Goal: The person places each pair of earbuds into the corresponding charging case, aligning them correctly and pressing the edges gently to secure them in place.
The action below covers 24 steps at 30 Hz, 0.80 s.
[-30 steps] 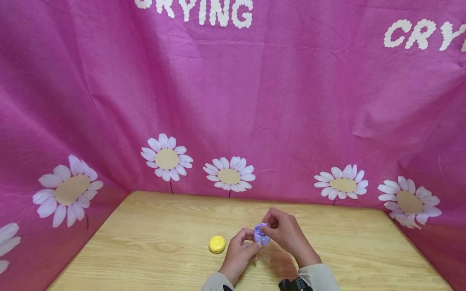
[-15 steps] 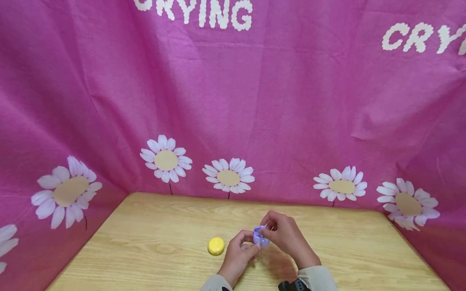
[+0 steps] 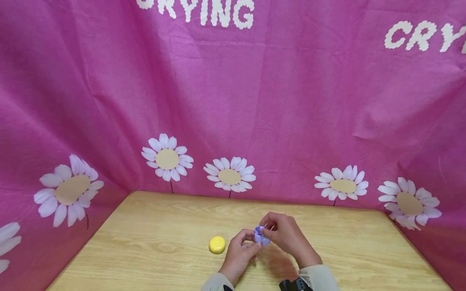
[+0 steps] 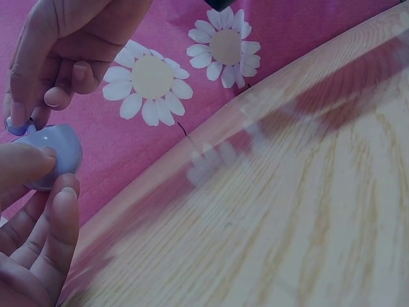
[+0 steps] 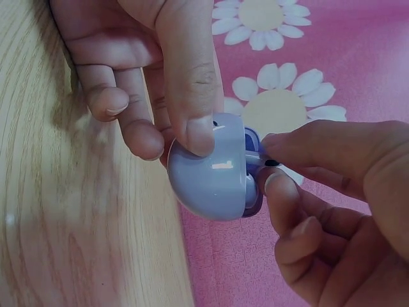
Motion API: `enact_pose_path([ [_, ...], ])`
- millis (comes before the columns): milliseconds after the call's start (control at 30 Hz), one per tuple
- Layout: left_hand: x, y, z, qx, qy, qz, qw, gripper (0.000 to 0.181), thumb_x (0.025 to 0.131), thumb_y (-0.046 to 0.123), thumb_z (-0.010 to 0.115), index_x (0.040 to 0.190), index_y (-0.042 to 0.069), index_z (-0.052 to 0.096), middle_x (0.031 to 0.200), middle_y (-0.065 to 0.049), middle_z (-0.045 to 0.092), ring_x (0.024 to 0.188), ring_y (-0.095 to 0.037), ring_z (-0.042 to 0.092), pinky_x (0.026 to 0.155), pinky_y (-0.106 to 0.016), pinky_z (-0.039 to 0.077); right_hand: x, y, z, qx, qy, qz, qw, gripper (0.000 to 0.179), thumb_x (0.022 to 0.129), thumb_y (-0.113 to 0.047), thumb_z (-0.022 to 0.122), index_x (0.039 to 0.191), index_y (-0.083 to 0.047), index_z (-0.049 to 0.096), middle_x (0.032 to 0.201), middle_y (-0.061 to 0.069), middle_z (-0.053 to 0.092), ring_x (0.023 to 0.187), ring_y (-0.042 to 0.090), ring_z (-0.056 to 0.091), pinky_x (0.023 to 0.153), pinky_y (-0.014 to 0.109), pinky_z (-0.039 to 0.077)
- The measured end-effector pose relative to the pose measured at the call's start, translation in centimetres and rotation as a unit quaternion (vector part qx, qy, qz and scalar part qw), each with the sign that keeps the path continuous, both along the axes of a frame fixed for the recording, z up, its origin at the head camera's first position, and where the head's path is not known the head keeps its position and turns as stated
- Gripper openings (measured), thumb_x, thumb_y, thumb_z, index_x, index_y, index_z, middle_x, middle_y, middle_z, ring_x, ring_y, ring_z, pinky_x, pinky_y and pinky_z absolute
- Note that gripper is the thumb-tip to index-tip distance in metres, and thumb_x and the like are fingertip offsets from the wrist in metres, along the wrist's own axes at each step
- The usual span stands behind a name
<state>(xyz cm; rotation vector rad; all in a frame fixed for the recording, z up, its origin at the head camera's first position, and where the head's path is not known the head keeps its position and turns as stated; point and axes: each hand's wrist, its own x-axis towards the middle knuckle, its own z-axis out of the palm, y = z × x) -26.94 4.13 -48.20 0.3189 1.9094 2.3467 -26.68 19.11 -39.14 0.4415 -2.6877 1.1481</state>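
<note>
A glossy lilac earbud case (image 5: 208, 182) is held up off the wooden table with its lid open. My left hand (image 3: 237, 252) grips it, thumb on the rounded outer side and fingers underneath. From the other side, my right hand (image 3: 289, 236) reaches to the opening, where thumb and index finger pinch a small lilac earbud (image 5: 254, 158) by its stem. Part of this earbud lies within the case mouth in the right wrist view. The fingertips hide much of the lid. In the left wrist view, the shell of the case shows between the left thumb and fingers.
A round yellow case (image 3: 217, 245), shaped like a macaron, lies on the wooden table (image 3: 156, 238) left of my left hand. Pink cloth (image 3: 284, 121) with daisies and white letters hangs along the back and sides. A dark watch band (image 3: 295, 284) circles the right wrist.
My right fingers have shifted slightly down and left over the case mouth, covering more of the lid. The left hand keeps its hold, and the yellow case stays put.
</note>
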Motion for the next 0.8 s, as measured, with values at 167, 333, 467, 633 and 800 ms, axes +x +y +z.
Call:
enact_pose_path([
  [167,-0.08,0.10,0.13,-0.004,0.000,0.002,1.0000,0.026,0.082,0.003,0.069,0.107,0.003,0.062,0.097,-0.006,0.060,0.070,-0.014,0.061,0.055,-0.024,0.050,-0.12,-0.07,0.16,0.004,0.000,-0.005,1.0000,0.012,0.080,-0.004,0.074,0.082,-0.013,0.066,0.068,-0.004,0.060,0.061,0.012,0.054,0.049,0.023,0.044],
  [333,-0.02,0.02,0.02,-0.003,-0.002,0.001,1.0000,0.026,0.082,0.003,0.070,0.106,0.004,0.062,0.096,-0.006,0.060,0.070,-0.013,0.060,0.056,-0.024,0.050,0.03,-0.11,0.04,0.000,-0.009,-0.008,0.9999,0.013,0.080,-0.003,0.074,0.082,-0.013,0.066,0.068,-0.003,0.059,0.061,0.013,0.053,0.048,0.023,0.043],
  [467,-0.01,-0.08,-0.11,-0.004,0.003,0.001,1.0000,0.026,0.081,0.003,0.070,0.105,0.003,0.062,0.094,-0.006,0.060,0.068,-0.013,0.059,0.055,-0.023,0.050,-0.01,-0.07,-0.15,-0.004,-0.010,-0.003,0.9999,0.012,0.081,-0.004,0.074,0.082,-0.012,0.065,0.067,-0.002,0.059,0.061,0.013,0.053,0.048,0.023,0.043],
  [633,0.05,-0.16,-0.04,-0.001,0.008,0.000,1.0000,0.025,0.081,0.003,0.071,0.105,0.002,0.062,0.095,-0.006,0.060,0.068,-0.012,0.059,0.054,-0.023,0.050,-0.20,-0.02,-0.34,0.002,0.002,0.001,1.0000,0.013,0.080,-0.003,0.074,0.080,-0.013,0.066,0.067,-0.004,0.058,0.061,0.012,0.053,0.048,0.023,0.042],
  [800,0.15,-0.07,0.03,0.004,0.009,-0.001,1.0000,0.026,0.081,0.002,0.071,0.105,0.001,0.062,0.095,-0.006,0.060,0.067,-0.011,0.058,0.054,-0.022,0.050,-0.15,0.02,-0.32,0.010,0.021,0.011,0.9997,0.016,0.076,0.000,0.074,0.078,-0.013,0.065,0.066,-0.006,0.056,0.059,0.010,0.051,0.049,0.022,0.042],
])
